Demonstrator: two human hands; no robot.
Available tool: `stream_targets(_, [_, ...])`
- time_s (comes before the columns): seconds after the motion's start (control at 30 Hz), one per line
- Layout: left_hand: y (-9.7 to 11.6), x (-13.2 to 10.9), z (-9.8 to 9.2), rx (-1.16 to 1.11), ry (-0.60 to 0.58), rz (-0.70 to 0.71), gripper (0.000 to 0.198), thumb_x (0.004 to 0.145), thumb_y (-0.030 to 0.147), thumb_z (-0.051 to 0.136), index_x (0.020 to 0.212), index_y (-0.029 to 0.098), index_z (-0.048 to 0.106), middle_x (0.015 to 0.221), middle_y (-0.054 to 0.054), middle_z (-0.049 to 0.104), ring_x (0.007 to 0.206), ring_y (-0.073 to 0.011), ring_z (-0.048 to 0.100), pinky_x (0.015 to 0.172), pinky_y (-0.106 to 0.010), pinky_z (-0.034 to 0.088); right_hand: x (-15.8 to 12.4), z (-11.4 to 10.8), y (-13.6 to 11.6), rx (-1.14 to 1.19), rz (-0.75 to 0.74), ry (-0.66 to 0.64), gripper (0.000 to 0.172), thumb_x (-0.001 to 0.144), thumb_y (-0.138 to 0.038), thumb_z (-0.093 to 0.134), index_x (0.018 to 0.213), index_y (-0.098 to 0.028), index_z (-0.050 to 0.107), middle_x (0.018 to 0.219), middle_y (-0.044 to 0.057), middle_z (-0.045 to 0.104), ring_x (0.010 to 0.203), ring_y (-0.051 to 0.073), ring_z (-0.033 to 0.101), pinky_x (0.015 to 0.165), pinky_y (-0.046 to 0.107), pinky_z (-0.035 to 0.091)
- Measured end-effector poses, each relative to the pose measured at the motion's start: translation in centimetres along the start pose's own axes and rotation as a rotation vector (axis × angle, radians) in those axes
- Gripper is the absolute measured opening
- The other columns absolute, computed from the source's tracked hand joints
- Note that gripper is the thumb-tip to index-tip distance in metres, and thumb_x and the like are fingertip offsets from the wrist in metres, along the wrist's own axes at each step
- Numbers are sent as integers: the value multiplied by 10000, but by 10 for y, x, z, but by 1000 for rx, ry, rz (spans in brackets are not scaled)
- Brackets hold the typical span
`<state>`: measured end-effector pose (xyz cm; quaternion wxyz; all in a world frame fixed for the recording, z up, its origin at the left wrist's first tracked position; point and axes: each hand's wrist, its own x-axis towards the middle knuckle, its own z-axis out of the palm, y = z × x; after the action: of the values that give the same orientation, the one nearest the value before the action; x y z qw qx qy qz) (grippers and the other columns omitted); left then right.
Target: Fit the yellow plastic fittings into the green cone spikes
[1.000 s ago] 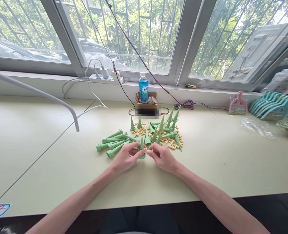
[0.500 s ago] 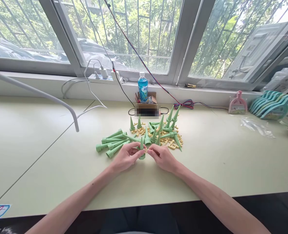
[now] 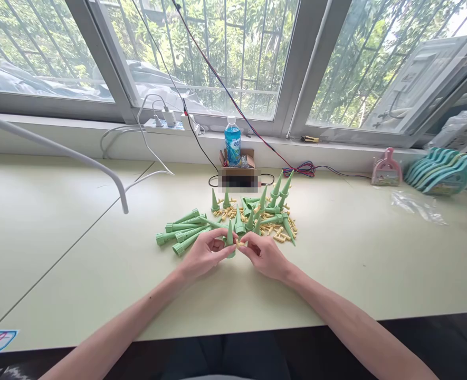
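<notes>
My left hand (image 3: 207, 248) is closed around a green plastic spike (image 3: 230, 234), which stands point up at the near side of the pile. Against the spike's right side, my right hand (image 3: 261, 253) pinches a small yellow T-shaped valve (image 3: 240, 244); whether it sits in the spike I cannot tell. Just beyond my hands, more green spikes (image 3: 239, 221) stand and lie among loose yellow valves (image 3: 276, 232). Left of them, several green spikes (image 3: 188, 243) lie on their sides with their wide capped ends toward the left.
A blue bottle (image 3: 232, 142) stands in a small cardboard box (image 3: 249, 158) at the back. White cable (image 3: 78, 150) arches over the table's left. On the right are a pink dustpan (image 3: 387, 168), several teal ones (image 3: 441, 171) and clear plastic bags (image 3: 417, 207). Another person's hand shows at the right edge.
Both hands stay nearly in place, with the right fingers shifted slightly at the yellow valve, which shows a little more. The other person's hand at the right edge has moved mostly out of view.
</notes>
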<state>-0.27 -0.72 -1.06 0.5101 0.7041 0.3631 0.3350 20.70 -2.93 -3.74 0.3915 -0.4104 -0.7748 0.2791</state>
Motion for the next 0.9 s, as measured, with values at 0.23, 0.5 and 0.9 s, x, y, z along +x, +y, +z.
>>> stream_targets(0.23, [-3,0,1,194,11,166,160,908,316,675,900,156,668,810,-19,610,564,-74,445,486,-195,372,-1,-2,-5,-12,-40,-33,115,953,-290,580,917,-184,605,548,-74,465,464,89,387,511,221,330])
stream_targets(0.5, [-7,-3,4,363,45,359,93,928,208,615,879,173,686,895,-53,651,741,-131,600,566,-204,529,-1,-5,-6,-47,-50,-59,95,928,-255,596,861,-188,585,553,-67,476,484,95,412,521,215,345])
stream_targets(0.9, [-8,-5,3,429,-21,434,115,933,193,575,895,171,680,871,-65,648,696,-125,561,530,-196,482,-2,-7,-7,-37,-48,-104,84,897,-200,587,821,-196,550,570,-69,470,495,90,398,531,215,329])
